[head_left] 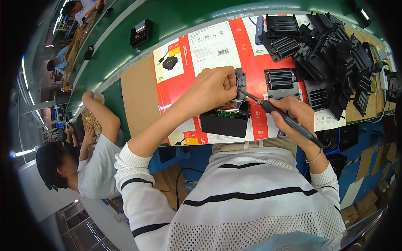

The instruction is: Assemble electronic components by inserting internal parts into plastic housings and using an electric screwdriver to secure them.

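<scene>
My right hand (295, 112) grips a soldering iron (305, 133) by its dark handle. The iron's metal tip points left, to the edge of a small dark plastic part (240, 78) that stands up behind an open black box (224, 126). Inside the box a green circuit board (228, 113) and some wiring show. My left hand (215, 90) is closed in a pinch right beside the iron's tip, above the box. What lies between its fingertips is hidden.
Printed red and white cardboard (254, 62) covers the bench. Black slotted housings (324, 52) are heaped at the right, with one housing (281, 79) nearer the iron. Another black unit (141, 33) stands on the green surface (171, 19). A co-worker (90, 167) sits at the left.
</scene>
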The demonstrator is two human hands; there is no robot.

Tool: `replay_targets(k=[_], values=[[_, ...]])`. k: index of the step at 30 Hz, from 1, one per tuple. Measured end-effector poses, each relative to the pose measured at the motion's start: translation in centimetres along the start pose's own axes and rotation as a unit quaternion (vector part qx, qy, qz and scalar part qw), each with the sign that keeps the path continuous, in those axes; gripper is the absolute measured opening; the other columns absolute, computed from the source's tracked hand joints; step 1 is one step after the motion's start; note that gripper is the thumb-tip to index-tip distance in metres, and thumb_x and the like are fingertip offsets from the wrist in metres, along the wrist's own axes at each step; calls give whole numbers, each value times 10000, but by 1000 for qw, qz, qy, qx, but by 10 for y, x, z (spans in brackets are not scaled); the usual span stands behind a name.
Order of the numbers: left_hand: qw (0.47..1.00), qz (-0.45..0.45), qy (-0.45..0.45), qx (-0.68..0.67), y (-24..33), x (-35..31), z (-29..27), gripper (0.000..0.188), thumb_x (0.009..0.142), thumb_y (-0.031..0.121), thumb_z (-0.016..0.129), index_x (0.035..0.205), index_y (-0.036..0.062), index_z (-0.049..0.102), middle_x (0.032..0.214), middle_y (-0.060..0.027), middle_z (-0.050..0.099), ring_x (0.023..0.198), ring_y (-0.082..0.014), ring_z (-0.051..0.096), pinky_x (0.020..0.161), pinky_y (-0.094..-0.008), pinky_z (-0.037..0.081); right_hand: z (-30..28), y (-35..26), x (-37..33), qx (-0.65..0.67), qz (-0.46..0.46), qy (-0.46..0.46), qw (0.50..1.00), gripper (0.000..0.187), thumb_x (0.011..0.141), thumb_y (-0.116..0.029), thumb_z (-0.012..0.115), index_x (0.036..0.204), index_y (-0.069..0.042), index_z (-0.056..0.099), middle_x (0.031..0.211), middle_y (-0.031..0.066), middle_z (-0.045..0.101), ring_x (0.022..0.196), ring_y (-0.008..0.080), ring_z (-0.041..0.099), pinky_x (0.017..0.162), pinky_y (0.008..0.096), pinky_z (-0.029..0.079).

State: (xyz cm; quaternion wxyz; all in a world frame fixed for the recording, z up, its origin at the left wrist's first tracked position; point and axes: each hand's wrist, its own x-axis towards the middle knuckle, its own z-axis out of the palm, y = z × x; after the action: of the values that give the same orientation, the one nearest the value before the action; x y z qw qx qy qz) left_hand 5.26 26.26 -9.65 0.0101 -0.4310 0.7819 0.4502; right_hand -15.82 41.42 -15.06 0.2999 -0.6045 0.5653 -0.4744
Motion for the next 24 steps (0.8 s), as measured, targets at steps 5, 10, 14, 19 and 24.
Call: replay_targets(k=[5,10,14,19,24], values=[[1000,-9,-3,-1,2,0,-1,64,807,48,668,799,26,609,625,-26,569,539,-114,483,513,-259,383,-2,2,-3,-21,-39,7,999,264,778,-76,746,1030,1,734,838,81,731,650,149,582,600,235,448],[1000,-13,-6,-4,2,0,-1,63,806,46,667,798,26,608,627,-27,573,539,-114,486,515,-257,388,-2,3,-4,2,-42,62,997,278,791,-78,723,1058,-1,723,851,96,725,705,174,622,643,257,479],[1000,-10,-6,2,0,1,0,62,806,46,665,797,25,607,628,-28,576,539,-113,489,516,-254,389,-1,1,-1,4,-65,79,995,299,779,-82,775,1071,-28,740,867,84,735,681,155,601,619,246,473],[1000,6,-1,1,-3,1,0,65,802,46,662,792,22,603,627,-28,577,535,-112,491,514,-254,390,-5,1,3,-38,-98,48,993,310,784,-85,778,1088,-34,744,868,87,712,679,157,589,610,249,469],[1000,-2,-10,-1,-1,2,-1,66,821,41,661,797,18,605,630,-28,575,533,-106,495,509,-251,387,-8,6,2,-91,-138,20,986,261,846,-63,696,1100,-10,721,836,95,702,681,175,592,623,261,463]])
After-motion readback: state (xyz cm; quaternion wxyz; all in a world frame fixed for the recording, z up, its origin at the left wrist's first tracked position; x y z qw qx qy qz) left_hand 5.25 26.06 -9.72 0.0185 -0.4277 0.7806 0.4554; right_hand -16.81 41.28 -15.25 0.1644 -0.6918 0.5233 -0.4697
